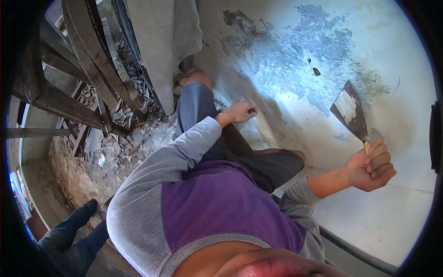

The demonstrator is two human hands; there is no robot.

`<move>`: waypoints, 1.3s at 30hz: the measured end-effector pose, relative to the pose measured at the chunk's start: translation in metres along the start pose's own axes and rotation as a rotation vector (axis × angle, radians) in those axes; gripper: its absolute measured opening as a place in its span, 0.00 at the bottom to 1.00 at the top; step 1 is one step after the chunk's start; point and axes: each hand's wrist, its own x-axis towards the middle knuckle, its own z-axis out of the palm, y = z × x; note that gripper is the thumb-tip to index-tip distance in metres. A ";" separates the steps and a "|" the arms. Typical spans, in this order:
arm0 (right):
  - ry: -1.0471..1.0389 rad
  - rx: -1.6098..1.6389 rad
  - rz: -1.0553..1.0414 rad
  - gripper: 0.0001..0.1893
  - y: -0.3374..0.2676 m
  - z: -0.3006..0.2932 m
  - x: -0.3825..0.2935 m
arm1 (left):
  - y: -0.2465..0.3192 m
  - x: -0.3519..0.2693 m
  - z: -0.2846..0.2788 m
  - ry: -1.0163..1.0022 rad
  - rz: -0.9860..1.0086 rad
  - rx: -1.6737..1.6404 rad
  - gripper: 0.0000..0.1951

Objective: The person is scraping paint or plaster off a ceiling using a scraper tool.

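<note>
In the head view, my right hand (372,168) grips the yellow handle of a putty knife (353,112). Its broad, worn blade carries pale smears and points up, close to the wall. Before me the white plastered wall (391,138) has a rough grey patch (290,52) where the surface coat is gone. Two small dark holes (316,71) break that patch. Loosely curled, my left hand (240,112) hangs above my bent leg, and no object shows in it. My legs in dark grey shorts (197,107) are bent beneath me.
Old wooden beams (90,59) form a frame at the left. Flaky debris (119,149) and loose planks litter the floor there. A pale panel (152,41) stands beside the frame. Another person's legs in jeans (76,239) are at lower left. A dark pipe or hose (356,247) runs at lower right.
</note>
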 end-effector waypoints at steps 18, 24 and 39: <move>-0.437 -0.219 -0.268 0.26 0.014 0.026 0.038 | -0.055 0.017 0.002 -0.116 -0.246 0.130 0.14; -0.344 -0.169 0.008 0.23 0.061 0.013 0.042 | -0.050 0.020 -0.004 -0.190 -0.267 0.128 0.14; -0.336 -0.134 -0.309 0.25 0.019 0.024 0.046 | -0.091 0.014 0.009 -0.298 -0.346 0.199 0.17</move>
